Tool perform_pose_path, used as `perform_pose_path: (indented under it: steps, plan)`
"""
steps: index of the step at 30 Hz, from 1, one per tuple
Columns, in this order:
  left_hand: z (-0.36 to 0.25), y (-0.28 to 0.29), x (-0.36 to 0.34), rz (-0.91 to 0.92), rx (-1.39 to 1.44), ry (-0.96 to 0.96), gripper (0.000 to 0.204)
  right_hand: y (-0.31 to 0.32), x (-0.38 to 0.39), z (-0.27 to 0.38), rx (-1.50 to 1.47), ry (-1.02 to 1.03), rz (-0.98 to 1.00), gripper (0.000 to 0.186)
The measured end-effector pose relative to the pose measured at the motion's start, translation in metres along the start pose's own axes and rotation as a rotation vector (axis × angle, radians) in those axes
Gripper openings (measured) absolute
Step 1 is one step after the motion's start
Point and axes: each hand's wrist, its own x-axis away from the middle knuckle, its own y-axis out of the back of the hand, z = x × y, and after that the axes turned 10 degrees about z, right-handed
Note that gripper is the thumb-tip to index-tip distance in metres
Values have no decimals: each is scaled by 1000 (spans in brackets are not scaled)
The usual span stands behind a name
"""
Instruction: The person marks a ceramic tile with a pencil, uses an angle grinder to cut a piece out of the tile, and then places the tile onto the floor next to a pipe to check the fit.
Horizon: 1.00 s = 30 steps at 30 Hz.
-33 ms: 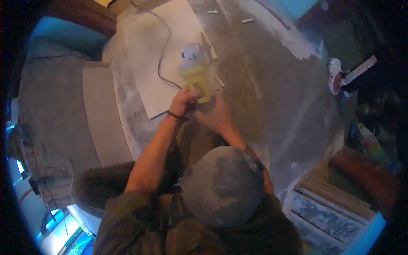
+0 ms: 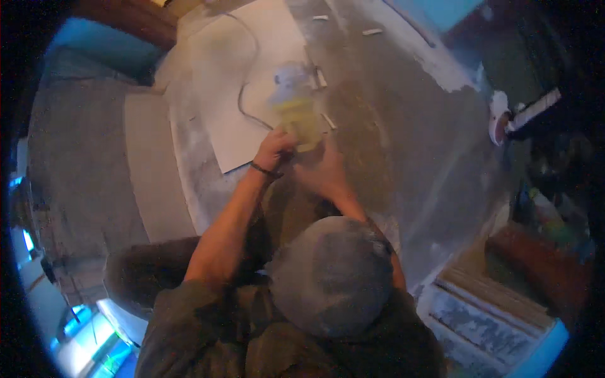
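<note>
A yellow-green handheld power tool, blurred and with a pale grey-white head at its far end, is seen on a dusty grey floor; its exact kind cannot be told, though an angle grinder or small cutter is suggested by the shape. The left hand is closed around the near left side of the tool body, a dark band being worn on that wrist. The right hand is set against the near right side of the tool; whether its fingers are wrapped round the body or only pressed against it cannot be told. A dark cord is traced from the tool's left side, looping away over a large white tile that lies flat just left of the tool. The tool is placed at the tile's right edge, beside small pale offcuts. A grey cap is seen nearer the camera than the tool, hiding part of the forearms. Well to the right of the tool a white roller-like item is noted. The step in hand is judged to be working or cutting along the tile edge. The next move would call for a steady two-handed hold, with the cord kept away from the head.
</note>
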Motion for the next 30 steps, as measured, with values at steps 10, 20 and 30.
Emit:
perform_pose_path:
  steps: [10,20,30]
  plan:
    - [-141,30,10,772,-1689,729,91,62,-47,60,180,42,8,73]
    - [-182,69,130,176,-871,537,81,13,-122,193,664,144,416,66]
    - [-90,126,119,-678,-16,-104,36,-200,-108,129,606,235,462,43]
